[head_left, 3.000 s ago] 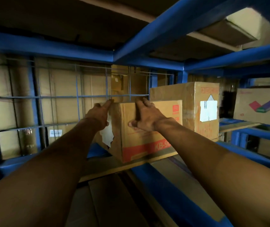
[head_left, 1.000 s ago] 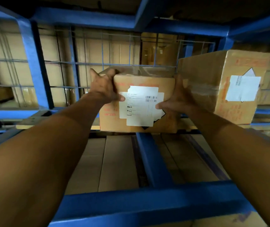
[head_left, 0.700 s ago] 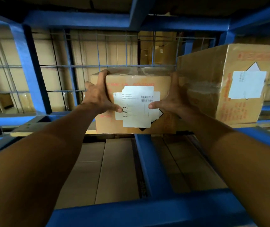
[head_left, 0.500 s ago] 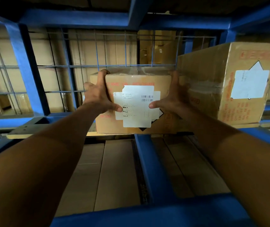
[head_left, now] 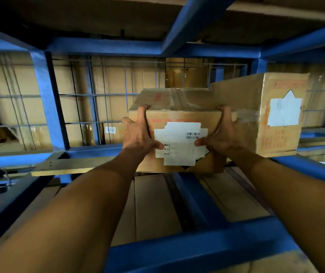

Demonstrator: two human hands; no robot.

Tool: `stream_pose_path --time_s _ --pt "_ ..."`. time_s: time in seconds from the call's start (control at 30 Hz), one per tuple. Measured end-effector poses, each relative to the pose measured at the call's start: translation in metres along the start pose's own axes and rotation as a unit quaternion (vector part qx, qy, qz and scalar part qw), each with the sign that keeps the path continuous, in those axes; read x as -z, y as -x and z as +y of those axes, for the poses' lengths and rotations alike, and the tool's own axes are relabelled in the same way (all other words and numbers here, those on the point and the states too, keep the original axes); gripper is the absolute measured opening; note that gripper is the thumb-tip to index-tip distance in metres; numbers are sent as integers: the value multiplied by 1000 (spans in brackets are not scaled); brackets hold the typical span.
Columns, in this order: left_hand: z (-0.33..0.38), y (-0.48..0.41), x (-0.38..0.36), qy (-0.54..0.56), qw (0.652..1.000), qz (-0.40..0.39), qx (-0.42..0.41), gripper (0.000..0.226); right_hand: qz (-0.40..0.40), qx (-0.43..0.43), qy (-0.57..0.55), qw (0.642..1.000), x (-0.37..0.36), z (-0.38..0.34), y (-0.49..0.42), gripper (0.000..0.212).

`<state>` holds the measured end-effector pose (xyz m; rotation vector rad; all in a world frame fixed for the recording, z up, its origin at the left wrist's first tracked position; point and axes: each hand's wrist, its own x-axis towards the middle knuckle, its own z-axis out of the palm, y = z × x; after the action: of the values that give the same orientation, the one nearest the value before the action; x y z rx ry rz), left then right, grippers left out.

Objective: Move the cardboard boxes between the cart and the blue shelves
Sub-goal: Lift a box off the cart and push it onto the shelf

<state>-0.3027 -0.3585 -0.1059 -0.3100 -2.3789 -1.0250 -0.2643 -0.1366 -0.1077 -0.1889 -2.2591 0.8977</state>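
The small box (head_left: pixel 177 133) sits on the blue shelf (head_left: pixel 90 150), touching the bigger box (head_left: pixel 256 115) on its right. Left hand (head_left: pixel 138 133) and right hand (head_left: pixel 222 134) clamp its sides; better to pull straight, keeping level.

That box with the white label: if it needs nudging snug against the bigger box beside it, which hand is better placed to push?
Probably the left hand: it grips the small box on the side away from the bigger box. The right hand sits between the two.
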Motion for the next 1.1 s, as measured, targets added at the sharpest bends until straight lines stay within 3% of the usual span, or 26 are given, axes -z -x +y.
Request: stream_pose_path --time_s 0.2,0.37,0.5,0.67,0.9,1.1 --pt "-2 22 36 51 997 -21 -46 118 89 -20 69 993 36 -49 65 106" --pt "0 43 69 81 987 -36 -136 119 162 -53 118 978 59 -81 128 106" --pt "19 75 81 88 983 -105 -124 117 206 -87 142 964 85 -92 175 105" --pt "50 110 84 126 964 -167 -167 114 238 -134 181 945 129 -98 229 108" --pt "135 181 70 182 926 -224 -245 118 321 -189 255 892 224 -96 314 107" --pt "225 267 60 250 870 -258 -337 118 386 -247 309 833 316 -95 405 106"
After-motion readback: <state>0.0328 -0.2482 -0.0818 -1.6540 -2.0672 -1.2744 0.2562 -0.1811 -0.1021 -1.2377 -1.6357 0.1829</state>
